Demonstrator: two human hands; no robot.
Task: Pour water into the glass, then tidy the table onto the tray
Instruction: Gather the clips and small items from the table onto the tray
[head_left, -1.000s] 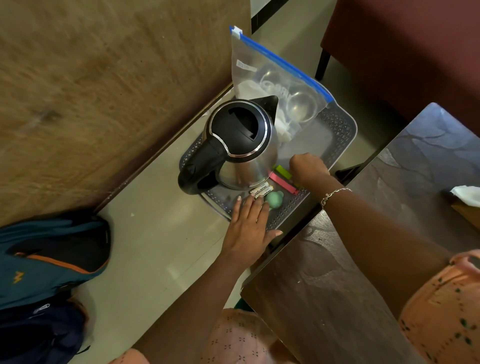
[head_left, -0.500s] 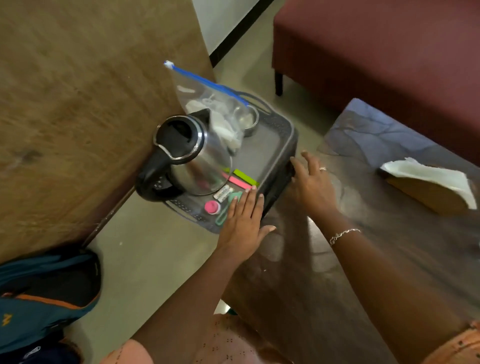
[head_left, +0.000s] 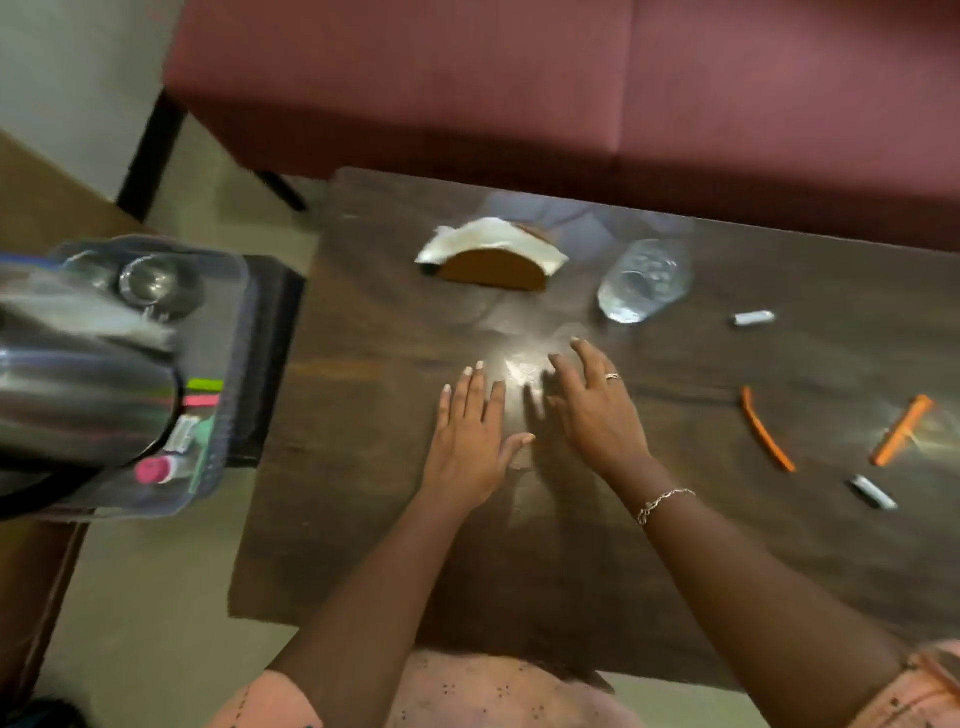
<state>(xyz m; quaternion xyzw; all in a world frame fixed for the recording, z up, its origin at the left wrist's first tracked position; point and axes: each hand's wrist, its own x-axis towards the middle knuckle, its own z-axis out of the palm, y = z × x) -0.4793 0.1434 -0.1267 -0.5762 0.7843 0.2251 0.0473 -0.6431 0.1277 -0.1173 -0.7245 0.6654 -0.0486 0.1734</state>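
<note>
My left hand (head_left: 467, 441) and right hand (head_left: 597, 410) have both come off the tray (head_left: 228, 332) to the middle of the table (head_left: 363, 519), each grip spread and holding nothing. The glass (head_left: 641, 280) stands just beyond them. I judge the scattered orange sticks (head_left: 766, 428) are next.

Sitting room or lounge, likely home: maroon upholstered sofa (head_left: 519, 78) behind dark wooden table (head_left: 363, 519), napkin holder (head_left: 493, 267) with tissues on table, pale smooth floor (head_left: 145, 597) alongside.

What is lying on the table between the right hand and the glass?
Nothing: the head view shows only bare table between the right hand and the glass.
</note>
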